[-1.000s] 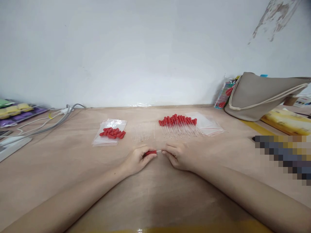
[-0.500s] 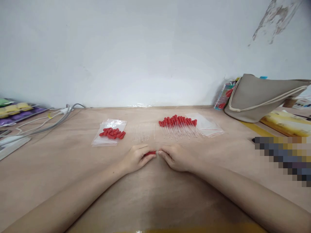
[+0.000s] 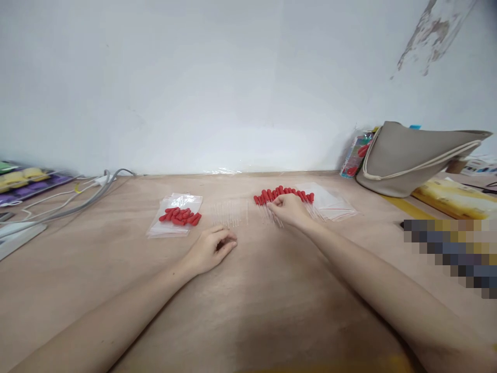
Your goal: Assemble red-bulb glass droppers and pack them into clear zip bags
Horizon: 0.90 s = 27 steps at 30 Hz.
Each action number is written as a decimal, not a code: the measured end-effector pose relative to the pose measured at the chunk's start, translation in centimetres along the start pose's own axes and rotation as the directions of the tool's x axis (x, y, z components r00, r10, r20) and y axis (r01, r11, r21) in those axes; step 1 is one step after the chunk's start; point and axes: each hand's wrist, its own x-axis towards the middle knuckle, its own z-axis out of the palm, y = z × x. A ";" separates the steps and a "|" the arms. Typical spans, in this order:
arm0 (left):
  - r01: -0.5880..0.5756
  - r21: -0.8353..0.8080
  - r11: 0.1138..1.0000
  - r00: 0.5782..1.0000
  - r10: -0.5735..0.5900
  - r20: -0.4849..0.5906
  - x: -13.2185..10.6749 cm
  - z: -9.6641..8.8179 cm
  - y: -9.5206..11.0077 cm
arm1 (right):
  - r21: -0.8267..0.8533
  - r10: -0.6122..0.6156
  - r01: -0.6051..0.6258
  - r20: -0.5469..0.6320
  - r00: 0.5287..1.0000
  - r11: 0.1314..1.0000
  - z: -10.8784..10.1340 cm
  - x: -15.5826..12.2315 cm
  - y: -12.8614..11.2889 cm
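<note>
L hand (image 3: 212, 251): resting on brown tabletop (image 3: 217, 316), nearer than the row of clear tubes (image 3: 229, 213); loosely curled, thumb + index a bit apart, empty as far as visible.
R hand (image 3: 291, 210): over the red-bulb droppers (image 3: 280, 190), at the stems, L of row's middle; thumb + index pinched nearly together; can't tell if gripping a dropper or just touching.
Droppers: side by side in a packed row, bulbs twd wall (image 3: 213, 77), clear stems twd front; partly hidden behind R hand.
Tubes: roughly parallel, btwn droppers & loose red bulbs (image 3: 180, 216); bare, too faint to count.
Loose bulbs: heaped L of tubes, on top of clear plastic bags (image 3: 163, 228).
Zip bags (image 3: 330, 199): flat, R of + behind droppers, red line along one edge.
Far R: taupe drawstring bag (image 3: 415, 155) w/ cream cord, nr wall; colorful packet (image 3: 354, 155) just L of it; yellow pack (image 3: 442, 202) in front; yellow tape (image 3: 399, 208) on tabletop; pixelated patch (image 3: 454, 254), contents unreadable.
Far L: white + grey cables (image 3: 93, 198) across tabletop; green, yellow + purple pcs (image 3: 33, 175) at back.
Wall: white, w/ brownish peeling spot (image 3: 430, 41) up top R.
</note>
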 end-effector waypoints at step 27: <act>0.011 0.014 1.000 1.000 -0.012 0.023 0.1 0.2 -0.3 | -0.415 0.065 0.020 0.190 0.980 0.909 5.4 2.2 -6.5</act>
